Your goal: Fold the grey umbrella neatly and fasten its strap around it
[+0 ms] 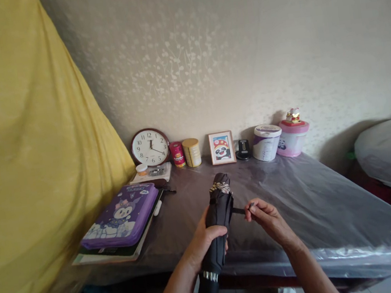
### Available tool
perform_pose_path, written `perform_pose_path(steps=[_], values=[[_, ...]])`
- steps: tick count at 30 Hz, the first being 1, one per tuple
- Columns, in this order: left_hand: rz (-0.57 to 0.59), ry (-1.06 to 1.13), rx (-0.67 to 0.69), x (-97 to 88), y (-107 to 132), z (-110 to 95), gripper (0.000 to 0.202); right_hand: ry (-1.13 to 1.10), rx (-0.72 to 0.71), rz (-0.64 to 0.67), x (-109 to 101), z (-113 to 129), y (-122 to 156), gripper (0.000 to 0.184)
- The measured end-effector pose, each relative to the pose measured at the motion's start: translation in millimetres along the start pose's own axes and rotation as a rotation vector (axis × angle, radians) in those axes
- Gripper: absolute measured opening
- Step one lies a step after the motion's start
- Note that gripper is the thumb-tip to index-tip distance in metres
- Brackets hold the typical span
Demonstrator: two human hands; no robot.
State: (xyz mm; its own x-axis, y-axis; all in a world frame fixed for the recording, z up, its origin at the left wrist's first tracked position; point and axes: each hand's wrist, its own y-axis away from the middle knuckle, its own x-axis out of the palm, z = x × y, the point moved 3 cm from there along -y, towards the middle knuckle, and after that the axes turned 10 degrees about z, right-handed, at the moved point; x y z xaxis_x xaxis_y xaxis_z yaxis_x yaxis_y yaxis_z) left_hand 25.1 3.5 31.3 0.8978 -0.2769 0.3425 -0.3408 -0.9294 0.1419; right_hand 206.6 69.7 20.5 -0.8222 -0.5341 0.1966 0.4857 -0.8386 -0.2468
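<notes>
A folded black umbrella tilts over the front edge of the table, its handle toward me and a patterned band near its far end. My left hand is wrapped round its middle, with the thumb across the top. To the right, my right hand pinches the end of the umbrella's dark strap, which stretches out sideways from the folded cloth. The fingers of my left hand under the umbrella are mostly hidden.
On the left lie a purple cartoon case and folders beneath it. Along the wall stand a clock, tins, a framed panda picture and two round tubs. A yellow curtain hangs left; a plastic-wrapped bundle lies right.
</notes>
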Motion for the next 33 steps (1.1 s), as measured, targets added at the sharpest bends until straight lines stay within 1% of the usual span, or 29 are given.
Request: perform_pose_path(steps=[5,9,12,14,16,18,21,24,28,33], values=[[-0.059,-0.196,-0.003,-0.7,-4.8,6.2,0.063,0.116,-0.036,0.026,20.0,16.2,-4.8,0.018],[-0.084,-0.32,0.0,-0.2,-6.9,8.4,0.065,0.169,-0.021,0.113,34.1,15.6,-11.3,0.019],[-0.119,-0.456,0.083,-0.7,-7.9,6.7,0.066,0.225,-0.093,0.161,39.3,12.3,-15.6,0.016],[-0.142,-0.546,0.156,-0.8,-8.4,5.8,0.069,0.243,-0.152,0.172,40.6,9.3,-17.7,0.013],[-0.156,-0.621,0.189,-1.1,-9.6,7.4,0.072,0.249,-0.182,0.173,40.7,4.4,-19.8,0.011],[-0.178,-0.698,0.171,-2.6,-11.2,11.5,0.076,0.264,-0.19,0.162,40.1,-1.8,-21.8,0.011],[-0.236,-0.825,0.109,-6.3,-12.8,17.6,0.081,0.296,-0.197,0.144,40.0,-11.2,-25.0,0.012],[-0.294,-0.917,0.065,-8.6,-12.1,19.5,0.084,0.328,-0.2,0.132,41.9,-17.8,-27.8,0.015],[-0.34,-0.962,0.05,-8.5,-9.4,17.1,0.084,0.358,-0.208,0.115,46.0,-20.8,-29.8,0.017],[-0.349,-0.969,0.035,-7.8,-7.5,17.1,0.082,0.358,-0.197,0.087,49.7,-16.2,-29.5,0.018]])
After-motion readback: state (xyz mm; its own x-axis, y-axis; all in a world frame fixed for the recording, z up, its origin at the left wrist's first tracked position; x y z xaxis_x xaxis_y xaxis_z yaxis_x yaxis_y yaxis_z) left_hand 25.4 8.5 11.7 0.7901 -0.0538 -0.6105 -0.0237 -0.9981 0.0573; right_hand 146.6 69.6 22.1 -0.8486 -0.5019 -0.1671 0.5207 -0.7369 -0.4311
